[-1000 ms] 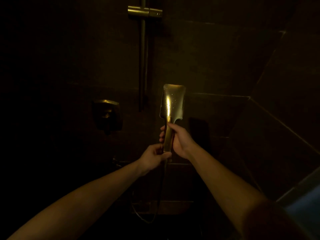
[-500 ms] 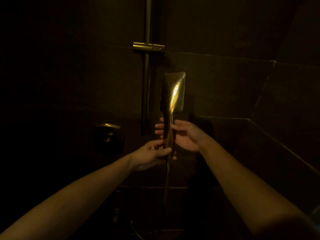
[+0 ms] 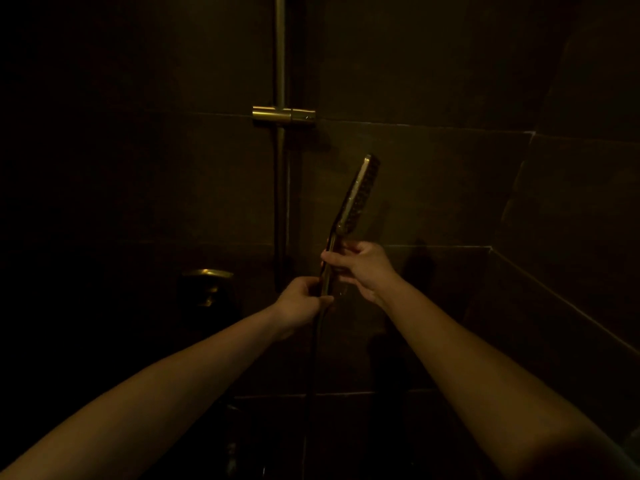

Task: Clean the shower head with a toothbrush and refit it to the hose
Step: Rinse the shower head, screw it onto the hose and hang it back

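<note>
In a dim shower I hold a brass hand shower head (image 3: pixel 356 195) upright, turned so its edge and dark nozzle face show, facing right. My right hand (image 3: pixel 360 268) grips the upper handle. My left hand (image 3: pixel 301 301) pinches the handle's bottom end where the dark hose (image 3: pixel 315 348) joins and hangs down. No toothbrush is visible.
A vertical slide rail (image 3: pixel 280 168) with a brass holder bracket (image 3: pixel 284 114) stands on the dark tiled wall behind the head. A brass mixer valve (image 3: pixel 207 284) sits low on the left. A tiled ledge (image 3: pixel 519 271) runs along the right.
The shower head has rotated from showing its flat back to showing its edge and nozzle face. My right hand has closed around the handle. The camera view has tilted upward.
</note>
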